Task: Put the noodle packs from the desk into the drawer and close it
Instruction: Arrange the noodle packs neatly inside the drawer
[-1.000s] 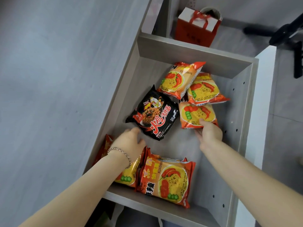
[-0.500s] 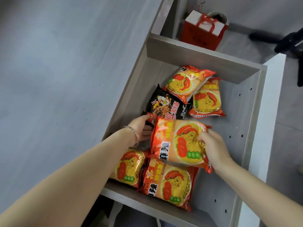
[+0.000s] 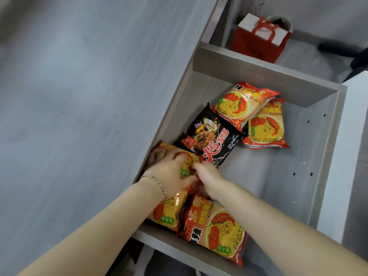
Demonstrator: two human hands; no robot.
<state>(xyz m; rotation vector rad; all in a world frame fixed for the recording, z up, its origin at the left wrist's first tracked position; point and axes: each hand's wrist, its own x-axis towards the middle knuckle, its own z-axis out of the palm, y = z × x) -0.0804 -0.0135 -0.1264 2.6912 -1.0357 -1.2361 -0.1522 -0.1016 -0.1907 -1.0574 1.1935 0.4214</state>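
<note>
The grey drawer (image 3: 322, 156) stands pulled out with several noodle packs in it. A black pack (image 3: 215, 136) lies in the middle, two orange packs (image 3: 241, 105) (image 3: 264, 126) lie at the far end, and two more orange packs (image 3: 217, 228) (image 3: 169, 212) lie at the near end. Against the drawer's left wall an orange pack (image 3: 187, 162) sits between my hands. My left hand (image 3: 169, 172) lies flat on top of it, fingers spread. My right hand (image 3: 209, 176) grips its right edge.
The grey desk top (image 3: 79, 116) fills the left of the view. A red and white gift bag (image 3: 260, 38) stands on the floor beyond the drawer. The drawer's white front panel (image 3: 342, 156) runs along the right. A dark object lies at the top right.
The orange pack that my right hand took from the drawer's middle has moved left and down to the drawer's left wall. My left hand now rests on it.
</note>
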